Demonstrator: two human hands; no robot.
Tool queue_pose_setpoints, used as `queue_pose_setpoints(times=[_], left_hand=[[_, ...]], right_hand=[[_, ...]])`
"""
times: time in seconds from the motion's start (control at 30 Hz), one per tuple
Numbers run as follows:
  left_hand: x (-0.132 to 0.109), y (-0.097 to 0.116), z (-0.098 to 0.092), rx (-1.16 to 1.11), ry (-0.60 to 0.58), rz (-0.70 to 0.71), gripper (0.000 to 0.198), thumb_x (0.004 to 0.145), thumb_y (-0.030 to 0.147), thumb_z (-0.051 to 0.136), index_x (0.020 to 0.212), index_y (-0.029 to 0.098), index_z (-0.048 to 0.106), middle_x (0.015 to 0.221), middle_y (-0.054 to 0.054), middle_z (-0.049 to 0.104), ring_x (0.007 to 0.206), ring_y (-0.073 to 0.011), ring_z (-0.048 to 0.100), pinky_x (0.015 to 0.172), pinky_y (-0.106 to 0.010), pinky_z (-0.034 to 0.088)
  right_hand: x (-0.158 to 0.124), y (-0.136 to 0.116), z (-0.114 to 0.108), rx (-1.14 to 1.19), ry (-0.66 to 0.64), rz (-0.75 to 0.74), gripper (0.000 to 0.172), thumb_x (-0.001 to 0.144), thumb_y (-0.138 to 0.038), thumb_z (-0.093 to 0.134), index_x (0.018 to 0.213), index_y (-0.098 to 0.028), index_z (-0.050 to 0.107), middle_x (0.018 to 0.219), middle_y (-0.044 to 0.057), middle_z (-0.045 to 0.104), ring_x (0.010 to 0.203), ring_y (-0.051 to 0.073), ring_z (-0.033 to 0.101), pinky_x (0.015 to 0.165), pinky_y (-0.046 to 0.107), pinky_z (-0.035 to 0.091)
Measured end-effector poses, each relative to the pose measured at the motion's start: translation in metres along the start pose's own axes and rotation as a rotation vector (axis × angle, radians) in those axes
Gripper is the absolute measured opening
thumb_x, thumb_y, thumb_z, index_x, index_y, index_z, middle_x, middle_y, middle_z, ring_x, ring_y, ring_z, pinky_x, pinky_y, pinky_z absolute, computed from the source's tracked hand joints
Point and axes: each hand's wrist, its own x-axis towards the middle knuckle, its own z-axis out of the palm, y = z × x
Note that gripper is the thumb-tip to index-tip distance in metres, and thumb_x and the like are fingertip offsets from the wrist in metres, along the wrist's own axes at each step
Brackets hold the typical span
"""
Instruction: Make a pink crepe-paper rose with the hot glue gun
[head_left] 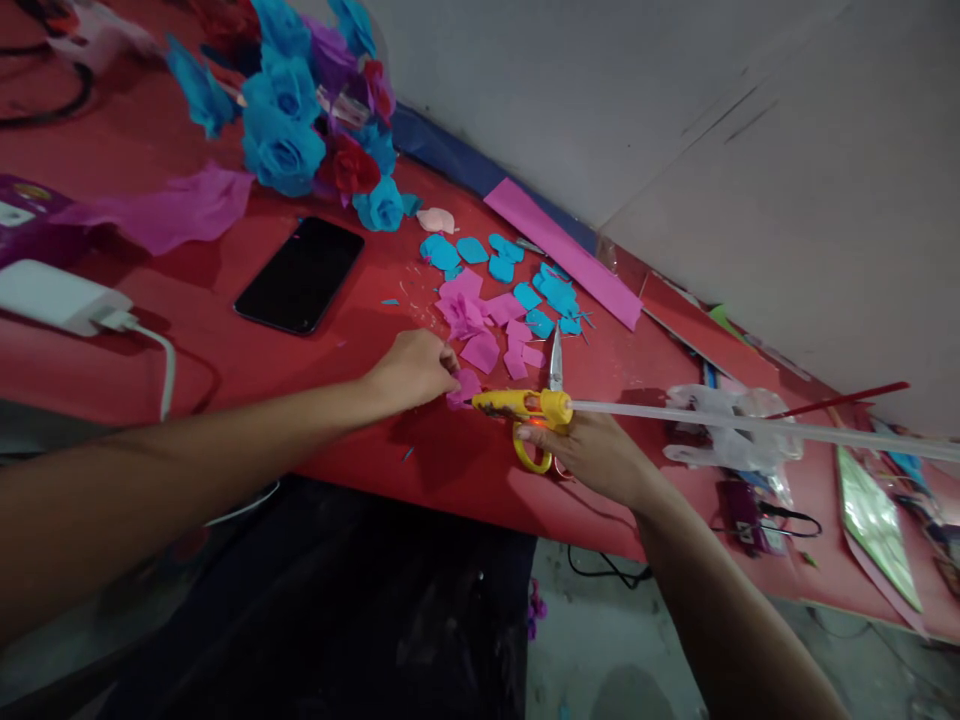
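My left hand (415, 368) is closed in a pinch on a small pink paper petal (465, 387) lying on the red table (360, 440). My right hand (592, 450) grips a yellow glue gun (525, 405) with a long white glue stick (750, 425) sticking out of its back. The gun's nozzle points left at the pink petal. Scissors with a yellow handle (553, 385) lie on the table just behind the gun. Loose pink petals (480, 325) and blue petals (525, 275) are scattered beyond my hands.
A black phone (300, 275) lies at the left, near a white charger (60, 298) with its cable. A bunch of blue, red and purple paper flowers (307, 110) stands at the back. A pink paper strip (562, 250) and a plastic bag (720, 430) lie to the right.
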Motion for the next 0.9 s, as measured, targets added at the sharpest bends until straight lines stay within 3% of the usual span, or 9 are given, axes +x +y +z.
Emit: queue_pose_setpoints(times=[0.17, 0.37, 0.6, 0.9], left_hand=[[0.001, -0.003, 0.001, -0.024, 0.01, 0.006, 0.019, 0.064, 0.024, 0.065, 0.08, 0.018, 0.075, 0.077, -0.006, 0.073, 0.075, -0.021, 0.064, 0.069, -0.029, 0.046], [0.0, -0.001, 0.001, -0.043, -0.004, -0.015, 0.015, 0.065, 0.025, 0.067, 0.077, 0.018, 0.073, 0.073, -0.005, 0.071, 0.075, -0.0193, 0.063, 0.072, -0.029, 0.046], [0.0, -0.002, 0.002, -0.054, 0.009, -0.006, 0.015, 0.066, 0.025, 0.067, 0.076, 0.015, 0.072, 0.073, -0.007, 0.07, 0.073, -0.0192, 0.062, 0.073, -0.03, 0.046], [-0.003, 0.002, 0.0, -0.041, 0.027, 0.003, 0.009, 0.066, 0.022, 0.066, 0.072, 0.016, 0.07, 0.074, -0.007, 0.07, 0.074, -0.0195, 0.061, 0.075, -0.032, 0.045]], right_hand=[[-0.001, 0.008, 0.005, -0.111, -0.057, -0.112, 0.036, 0.095, -0.034, 0.034, 0.11, -0.027, 0.066, 0.071, 0.003, 0.066, 0.058, 0.015, 0.057, 0.05, 0.023, 0.037], [0.003, 0.003, 0.001, 0.011, -0.033, -0.02, 0.035, 0.094, -0.04, 0.038, 0.107, -0.026, 0.067, 0.081, 0.004, 0.07, 0.071, 0.016, 0.063, 0.059, 0.022, 0.045], [-0.002, 0.008, 0.001, 0.065, -0.06, 0.06, 0.034, 0.094, -0.04, 0.037, 0.102, -0.028, 0.068, 0.072, 0.001, 0.069, 0.061, 0.014, 0.062, 0.053, 0.022, 0.045], [-0.01, 0.005, -0.004, 0.319, 0.032, 0.192, 0.033, 0.088, -0.042, 0.047, 0.114, -0.029, 0.064, 0.096, 0.001, 0.072, 0.085, 0.02, 0.066, 0.072, 0.029, 0.052]])
